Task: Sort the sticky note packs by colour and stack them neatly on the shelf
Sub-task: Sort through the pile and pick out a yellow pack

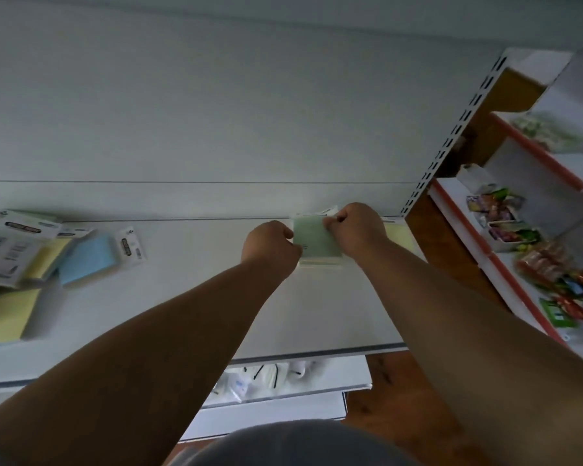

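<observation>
A green sticky note pack (317, 240) lies on top of a small stack at the back of the white shelf (189, 297), right of centre. My left hand (270, 245) grips its left edge and my right hand (355, 228) grips its right edge, fingers curled. A yellow pack (398, 235) shows just right of my right hand. At the far left lies a loose pile: a blue pack (91, 258), yellow packs (7, 314) and white printed card backs (11, 250).
The slotted shelf upright (451, 129) rises at the right end. Beyond it, orange-edged shelves (505, 274) hold snack packets. A lower shelf (283, 381) below the front edge holds white bagged items. The white back panel stands behind the shelf.
</observation>
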Motion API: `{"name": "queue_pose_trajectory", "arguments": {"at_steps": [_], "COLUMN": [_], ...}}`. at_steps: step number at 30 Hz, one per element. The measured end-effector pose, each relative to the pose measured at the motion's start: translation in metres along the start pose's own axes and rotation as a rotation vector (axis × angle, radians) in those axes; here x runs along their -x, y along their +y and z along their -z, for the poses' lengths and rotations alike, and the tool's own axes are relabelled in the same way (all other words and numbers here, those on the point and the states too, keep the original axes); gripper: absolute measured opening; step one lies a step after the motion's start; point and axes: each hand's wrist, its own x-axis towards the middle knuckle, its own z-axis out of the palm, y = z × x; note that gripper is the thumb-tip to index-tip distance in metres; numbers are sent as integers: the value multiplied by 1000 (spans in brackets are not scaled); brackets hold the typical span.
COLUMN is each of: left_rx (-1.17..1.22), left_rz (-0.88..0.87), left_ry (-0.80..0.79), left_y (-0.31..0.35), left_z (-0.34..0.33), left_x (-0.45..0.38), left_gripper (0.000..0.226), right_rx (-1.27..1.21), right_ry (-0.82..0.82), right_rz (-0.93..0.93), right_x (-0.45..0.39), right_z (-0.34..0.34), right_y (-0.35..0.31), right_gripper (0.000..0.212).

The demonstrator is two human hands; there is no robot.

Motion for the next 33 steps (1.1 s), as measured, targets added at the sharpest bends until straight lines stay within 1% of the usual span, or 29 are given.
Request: {"name": "queue_pose_trajectory", "arguments": {"at_steps": [2,4,6,11,14,20,26,30,33], "left_rx": [-40,-37,-33,7,22,26,-23,-8,-88], "left_rz": [19,37,39,24,21,66,139,167,139], "left_ry": [21,38,50,88,107,132,271,329,403], "left_y": [0,0,0,-9,-28,-95,-174,-221,-244], "left_z": [-6,-7,-7,1,16,76,164,214,242], "left_x": [-1,1,3,14,25,47,55,62,64], "left_gripper": [33,34,33,27,24,23,26,34,40], "right_rx": [42,52,48,-24,-76,-144,-226,-260,-294], "right_ry": [-26,-3,32,86,74,-7,-201,-284,-351], "right_rz": [-14,-16,8,157,210,237,344,400,378], "right_x": [-5,-6,-3,19,36,69,112,133,140], "right_z": [-4,-8,-10,-14,-23,-56,-119,-161,-182], "right_y": [6,12,13,-4,-27,-103,-204,-263,-297], "right_gripper": [36,41,39,27,29,28,24,16,13]}}
